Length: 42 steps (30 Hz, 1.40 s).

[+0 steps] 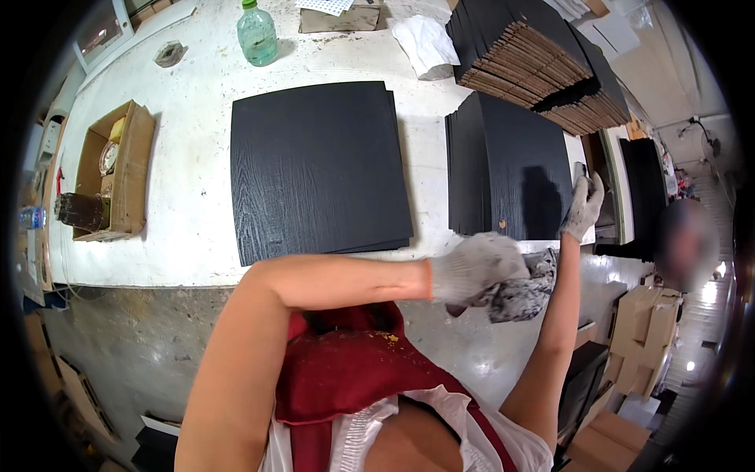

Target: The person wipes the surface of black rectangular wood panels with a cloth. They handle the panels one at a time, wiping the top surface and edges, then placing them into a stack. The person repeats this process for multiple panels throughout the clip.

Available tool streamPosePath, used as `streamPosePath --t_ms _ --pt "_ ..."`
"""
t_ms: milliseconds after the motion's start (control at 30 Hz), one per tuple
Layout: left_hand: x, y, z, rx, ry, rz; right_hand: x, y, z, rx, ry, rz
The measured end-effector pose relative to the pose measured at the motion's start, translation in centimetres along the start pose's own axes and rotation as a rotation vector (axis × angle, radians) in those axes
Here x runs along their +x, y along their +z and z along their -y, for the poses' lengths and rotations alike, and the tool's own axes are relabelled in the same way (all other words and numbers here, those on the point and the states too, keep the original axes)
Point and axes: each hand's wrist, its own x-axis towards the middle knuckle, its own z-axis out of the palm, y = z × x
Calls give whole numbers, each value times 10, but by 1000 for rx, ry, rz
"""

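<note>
My left hand (478,269), in a pale knitted glove, is closed on a crumpled grey rag (525,293) with dark stains, just off the table's front edge. Beneath its wrist side a small dark piece pokes out that I cannot make out. Farther right, my gloved right hand (583,208) reaches along the right edge of a stack of black wood-grain panels (519,169). Its fingers are stretched out and apart, with something small and grey at their tips. A second low pile of black panels (318,169) lies mid-table, its top sheets slightly offset.
On the white table (189,189) stand a wooden box (134,169) holding a dark jar, a green bottle (257,35) and white crumpled paper (425,46). Tall stacks of black boards (519,55) rise at back right. Another person (688,244) is at the far right, near cartons (645,338).
</note>
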Motion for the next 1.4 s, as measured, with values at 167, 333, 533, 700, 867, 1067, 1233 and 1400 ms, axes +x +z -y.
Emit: streamPosePath --t_ms 167,333,533,700,867,1067,1233,1400 --pt "31 49 69 461 147 0 -34 4 113 10 -410 655" --pt "29 77 91 313 225 -191 -46 19 127 -148 -768 849" --pt "20 67 91 453 340 -281 -11 88 133 -287 -948 672" --pt "21 59 76 537 317 -167 42 168 128 -430 -871 603" --pt "25 64 77 603 260 -190 16 134 111 -356 -915 620" --pt "29 67 84 514 302 -223 -63 22 135 -313 -807 773" --pt "-16 36 49 -80 545 -105 -86 1 145 -360 -656 737" --pt "-95 -16 33 -233 307 -166 -109 -30 157 -417 -669 771"
